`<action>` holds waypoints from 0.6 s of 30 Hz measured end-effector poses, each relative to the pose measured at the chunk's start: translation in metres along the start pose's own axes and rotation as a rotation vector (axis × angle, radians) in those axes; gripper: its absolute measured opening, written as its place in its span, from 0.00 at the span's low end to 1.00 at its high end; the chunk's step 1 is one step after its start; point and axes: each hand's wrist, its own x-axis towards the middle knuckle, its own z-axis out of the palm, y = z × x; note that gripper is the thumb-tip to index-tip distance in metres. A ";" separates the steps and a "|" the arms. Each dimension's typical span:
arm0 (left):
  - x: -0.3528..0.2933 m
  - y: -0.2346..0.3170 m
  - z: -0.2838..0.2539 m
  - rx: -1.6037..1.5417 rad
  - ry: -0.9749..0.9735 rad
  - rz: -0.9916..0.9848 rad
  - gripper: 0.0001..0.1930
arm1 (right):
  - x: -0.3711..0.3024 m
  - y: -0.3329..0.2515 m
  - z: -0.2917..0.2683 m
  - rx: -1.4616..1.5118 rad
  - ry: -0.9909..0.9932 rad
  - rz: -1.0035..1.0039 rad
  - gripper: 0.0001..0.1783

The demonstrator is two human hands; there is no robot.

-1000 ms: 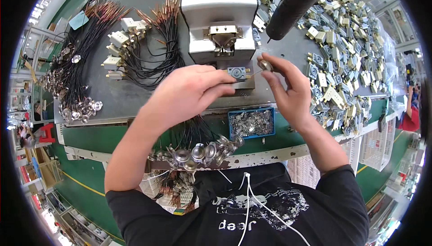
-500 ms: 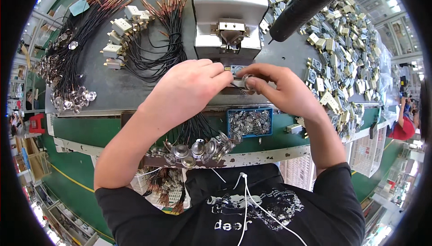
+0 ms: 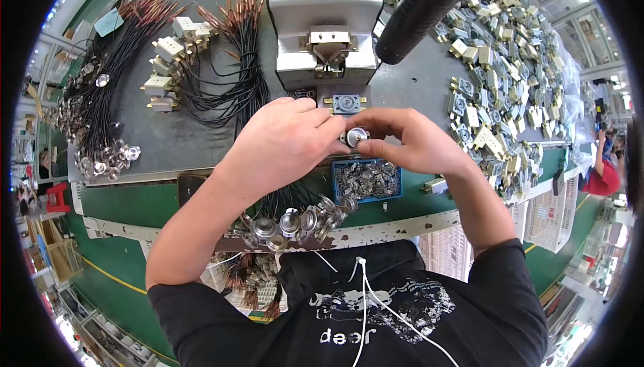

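Between my hands is a round metal sensor cap (image 3: 357,137), its flat face turned up. My right hand (image 3: 419,140) pinches it between thumb and forefinger. From the left, my left hand (image 3: 288,140) is closed with its fingertips at the cap's edge; what they hold is hidden. Just beyond the fingers, a grey block with brass terminals (image 3: 347,104) lies before the white and black bench machine (image 3: 325,15). Below my left forearm, several more metal caps (image 3: 290,223) on black wires lie along the near edge.
A blue tray (image 3: 367,198) of small metal clips stands near me. Black wire bundles (image 3: 248,68) and cream connectors (image 3: 169,48) lie left. A heap of grey and cream blocks (image 3: 496,72) covers the right side. A black cylindrical tool (image 3: 429,11) hangs above the table.
Both hands have drawn slightly toward me and left with the metal cap, whose face now shows more. The grey block, partly covered before, is now in plain view.
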 end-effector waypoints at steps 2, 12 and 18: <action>0.000 -0.001 0.002 0.005 0.011 -0.001 0.13 | 0.000 -0.002 0.002 -0.052 0.062 -0.073 0.20; -0.001 -0.003 0.004 0.021 -0.044 -0.109 0.14 | -0.005 0.000 0.007 -0.106 0.153 -0.088 0.18; 0.002 0.000 -0.020 -0.179 -0.140 -0.139 0.21 | -0.031 0.012 -0.002 -0.025 0.443 -0.191 0.17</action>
